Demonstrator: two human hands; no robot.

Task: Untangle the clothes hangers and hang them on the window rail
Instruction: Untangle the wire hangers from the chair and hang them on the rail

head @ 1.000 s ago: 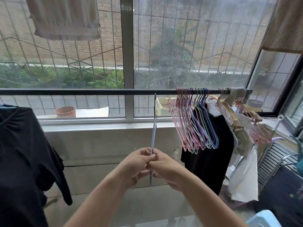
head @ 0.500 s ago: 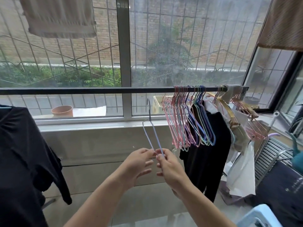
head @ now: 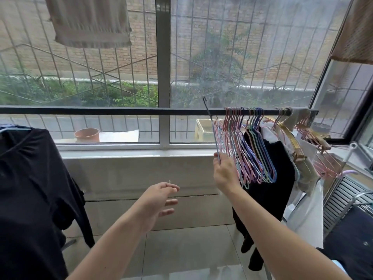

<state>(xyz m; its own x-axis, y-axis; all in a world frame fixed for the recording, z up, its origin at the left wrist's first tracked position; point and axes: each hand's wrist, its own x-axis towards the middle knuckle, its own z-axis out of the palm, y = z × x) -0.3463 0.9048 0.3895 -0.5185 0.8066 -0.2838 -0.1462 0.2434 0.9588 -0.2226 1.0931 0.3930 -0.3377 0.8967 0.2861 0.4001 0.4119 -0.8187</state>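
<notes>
Room: window bay with grilles, brick wall beyond, tiled floor below us.
Rail point(head: 121, 111): runs left to right; a bunch of hangers point(head: 245, 150) crowds its right end.
Right hand point(head: 224, 174): fingers pinch the loose hanger point(head: 214, 130) by its lower wire, hook raised just above the rail, we judge to drop it on.
Left hand point(head: 157, 201): fingers relaxed, spread, holding nothing.
Left: black garment point(head: 30, 188) hanging.

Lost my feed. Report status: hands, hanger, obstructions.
Right hand pinching blue hanger, hook above rail. Left hand open, empty. Hanger bunch crowds its right.
</notes>
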